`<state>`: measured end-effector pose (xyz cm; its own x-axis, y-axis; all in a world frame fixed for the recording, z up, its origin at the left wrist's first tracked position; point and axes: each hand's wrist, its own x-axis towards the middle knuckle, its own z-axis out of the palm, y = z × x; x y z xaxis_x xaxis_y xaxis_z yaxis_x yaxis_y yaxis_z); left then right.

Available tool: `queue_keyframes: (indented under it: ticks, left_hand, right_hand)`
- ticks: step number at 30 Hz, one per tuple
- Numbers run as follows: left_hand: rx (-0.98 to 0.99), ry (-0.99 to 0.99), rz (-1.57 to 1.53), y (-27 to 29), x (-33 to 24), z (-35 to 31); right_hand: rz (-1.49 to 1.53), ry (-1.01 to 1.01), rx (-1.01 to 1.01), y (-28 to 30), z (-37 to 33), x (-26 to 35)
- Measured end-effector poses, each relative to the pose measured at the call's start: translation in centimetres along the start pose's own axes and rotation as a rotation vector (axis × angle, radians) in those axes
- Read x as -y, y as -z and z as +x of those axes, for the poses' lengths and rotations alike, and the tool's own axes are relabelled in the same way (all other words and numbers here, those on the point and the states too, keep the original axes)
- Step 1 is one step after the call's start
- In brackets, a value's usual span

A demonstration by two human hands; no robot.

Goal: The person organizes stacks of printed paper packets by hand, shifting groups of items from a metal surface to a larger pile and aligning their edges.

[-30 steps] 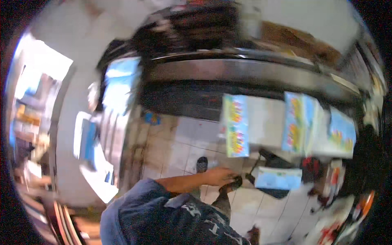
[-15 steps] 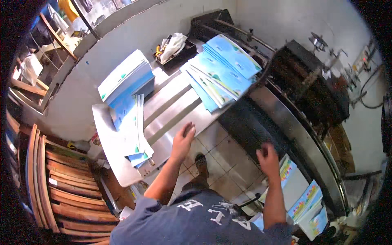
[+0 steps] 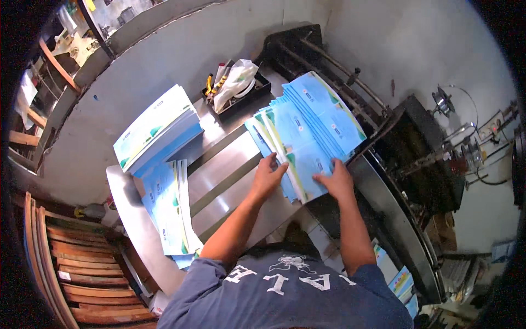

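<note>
My left hand [image 3: 269,174] is at the near left edge of a fanned pile of light-blue printed booklets [image 3: 300,129] on the metal table. Its thumb and fingers are apart. My right hand [image 3: 337,180] lies at the pile's near right edge, thumb stretched over the lowest booklet and fingers spread. Both hands look to be touching the booklets, and neither is visibly closed round one. A taller stack of similar booklets [image 3: 161,129] stands at the table's left. In front of it lies a spread row of more booklets [image 3: 170,214].
The slatted metal table [image 3: 216,183] reaches beneath the pile. Behind is a black tray [image 3: 246,98] with pliers and a plastic bag. A dark machine [image 3: 427,156] stands to the right. Wooden frames [image 3: 90,274] fill the lower left, and more printed sheets [image 3: 401,282] lie at lower right.
Both hands have moved forward from over the floor to the near edge of the right-hand booklet pile. The view has shifted, and my body is closer to the table.
</note>
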<state>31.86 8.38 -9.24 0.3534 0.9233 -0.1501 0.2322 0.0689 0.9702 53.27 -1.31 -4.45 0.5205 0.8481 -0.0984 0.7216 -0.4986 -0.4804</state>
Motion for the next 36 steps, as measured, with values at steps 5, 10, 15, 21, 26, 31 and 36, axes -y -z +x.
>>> queue_keyframes:
  ticks: [5, 10, 15, 21, 26, 31, 36]
  left_hand:
    - [-0.058, -0.001, 0.145, 0.1, -1.6, -0.8]
    - [-0.54, -0.49, 0.666, 0.1, -8.5, -2.7]
    - [0.204, -0.721, 1.318, 1.4, -16.8, -3.9]
    - [0.398, -0.265, 1.039, 5.8, -14.9, -5.1]
    - [0.249, -0.17, 0.863, 10.1, -13.3, -8.1]
    - [0.276, -0.17, 0.725, 13.6, -13.1, -11.8]
    - [0.252, -0.241, 0.517, 16.3, -11.8, -15.8]
  right_hand:
    - [0.171, 0.054, 0.291, 3.4, 1.0, -1.6]
    - [0.34, 0.23, 0.286, 7.9, 1.3, -1.3]
    - [0.348, 0.489, 0.658, 9.7, 0.4, 2.9]
    - [0.931, 0.237, 0.597, 6.8, 4.2, 1.5]
    - [0.388, 0.542, 0.378, 5.9, 4.2, 3.0]
    - [0.633, 1.069, 0.641, 6.0, 2.8, 10.6]
    - [0.571, 1.322, 1.064, 3.6, 0.5, 17.5]
